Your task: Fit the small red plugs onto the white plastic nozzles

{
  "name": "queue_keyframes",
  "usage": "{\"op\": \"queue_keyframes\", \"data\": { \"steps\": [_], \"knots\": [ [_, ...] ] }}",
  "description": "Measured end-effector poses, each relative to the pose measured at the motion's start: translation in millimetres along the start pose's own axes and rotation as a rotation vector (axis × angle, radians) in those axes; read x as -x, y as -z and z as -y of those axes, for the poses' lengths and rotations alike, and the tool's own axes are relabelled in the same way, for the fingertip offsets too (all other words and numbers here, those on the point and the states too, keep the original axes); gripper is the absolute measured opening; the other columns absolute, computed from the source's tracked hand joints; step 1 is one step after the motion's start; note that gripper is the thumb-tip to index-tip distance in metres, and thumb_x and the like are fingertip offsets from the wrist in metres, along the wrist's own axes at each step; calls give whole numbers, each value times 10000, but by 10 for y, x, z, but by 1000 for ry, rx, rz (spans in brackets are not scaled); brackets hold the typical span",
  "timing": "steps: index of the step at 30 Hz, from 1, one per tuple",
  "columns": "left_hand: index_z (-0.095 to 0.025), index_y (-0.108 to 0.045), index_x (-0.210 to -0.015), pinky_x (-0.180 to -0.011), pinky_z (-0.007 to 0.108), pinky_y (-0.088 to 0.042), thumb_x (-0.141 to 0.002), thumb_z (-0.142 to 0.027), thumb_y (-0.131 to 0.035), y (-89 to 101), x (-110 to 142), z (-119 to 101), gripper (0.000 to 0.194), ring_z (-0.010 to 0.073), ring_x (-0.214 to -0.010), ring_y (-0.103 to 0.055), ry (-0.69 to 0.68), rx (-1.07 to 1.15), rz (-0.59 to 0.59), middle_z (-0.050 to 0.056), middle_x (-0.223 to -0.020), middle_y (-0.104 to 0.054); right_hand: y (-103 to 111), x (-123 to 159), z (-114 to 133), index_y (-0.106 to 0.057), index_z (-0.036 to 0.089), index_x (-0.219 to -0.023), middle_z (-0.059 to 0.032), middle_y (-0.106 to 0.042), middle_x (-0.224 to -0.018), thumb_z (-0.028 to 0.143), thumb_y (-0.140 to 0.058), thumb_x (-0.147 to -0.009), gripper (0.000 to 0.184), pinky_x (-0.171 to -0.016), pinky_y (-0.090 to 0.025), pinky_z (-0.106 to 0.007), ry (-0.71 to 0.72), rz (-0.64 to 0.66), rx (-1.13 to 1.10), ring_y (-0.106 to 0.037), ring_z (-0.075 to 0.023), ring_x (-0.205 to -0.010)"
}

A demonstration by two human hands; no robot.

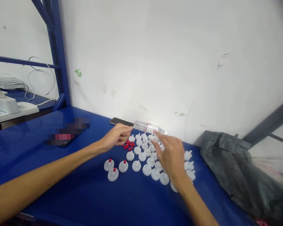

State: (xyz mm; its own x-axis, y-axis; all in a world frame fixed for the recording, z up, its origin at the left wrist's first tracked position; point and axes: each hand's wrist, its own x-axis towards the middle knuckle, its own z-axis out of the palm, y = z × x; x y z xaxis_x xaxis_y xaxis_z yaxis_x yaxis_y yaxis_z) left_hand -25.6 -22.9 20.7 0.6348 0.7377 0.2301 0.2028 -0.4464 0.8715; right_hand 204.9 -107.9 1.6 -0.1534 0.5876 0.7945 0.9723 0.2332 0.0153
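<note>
Several white round caps with short spouts stand in rows on a blue table. Three of them at the near left carry red tips. A small heap of red tips lies at the far left of the rows. My left hand hovers just left of that heap with its fingers curled together; what they pinch is too small to name. My right hand reaches over the rows and its fingertips grip a white cap at the far side.
A clear plastic water bottle lies on its side against the white wall, beside a dark phone. A black plastic bag fills the right side of the table. A blue shelf post stands at the left, with white devices and cables beyond.
</note>
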Motion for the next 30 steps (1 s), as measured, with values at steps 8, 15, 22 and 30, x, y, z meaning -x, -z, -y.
{"op": "queue_keyframes", "data": {
  "steps": [8, 15, 22, 30],
  "knots": [
    [-217, -636, -924, -620, 281, -328, -992, -347, -483, 51, 5, 217, 212, 183, -744, -619, -155, -887, 46, 30, -843, -679, 23, -5, -182, -672, 230, -1240, -78, -741, -1178, 291, -600, -928, 326, -961, -551, -446, -185, 58, -166, -691, -264, -1096],
    [-215, -647, -1056, -650, 286, -337, -1027, -358, -452, 13, 35, 171, 243, 175, -747, -601, -189, -818, 4, 19, -868, -679, -42, 60, 93, -626, 217, -1274, -68, -754, -1090, 294, -617, -934, 348, -907, -530, -438, -27, 121, -178, -700, -253, -987],
    [-188, -504, -731, -606, 304, -306, -1033, -378, -423, -95, 131, -85, 366, 136, -594, -451, -352, -636, 112, -20, -636, -530, -71, 92, 333, -583, 237, -1244, -35, -750, -977, 327, -634, -930, 330, -856, -520, -408, 67, 119, -273, -687, -233, -882],
    [-194, -339, -520, -568, 345, -201, -837, -173, -486, 126, 102, -53, 351, 115, -487, -278, -261, -842, 67, -9, -478, -453, 34, 114, 400, -586, 251, -1156, -28, -728, -1007, 341, -589, -967, 209, -879, -518, -399, 18, 133, -404, -671, -217, -932]
  ]
}}
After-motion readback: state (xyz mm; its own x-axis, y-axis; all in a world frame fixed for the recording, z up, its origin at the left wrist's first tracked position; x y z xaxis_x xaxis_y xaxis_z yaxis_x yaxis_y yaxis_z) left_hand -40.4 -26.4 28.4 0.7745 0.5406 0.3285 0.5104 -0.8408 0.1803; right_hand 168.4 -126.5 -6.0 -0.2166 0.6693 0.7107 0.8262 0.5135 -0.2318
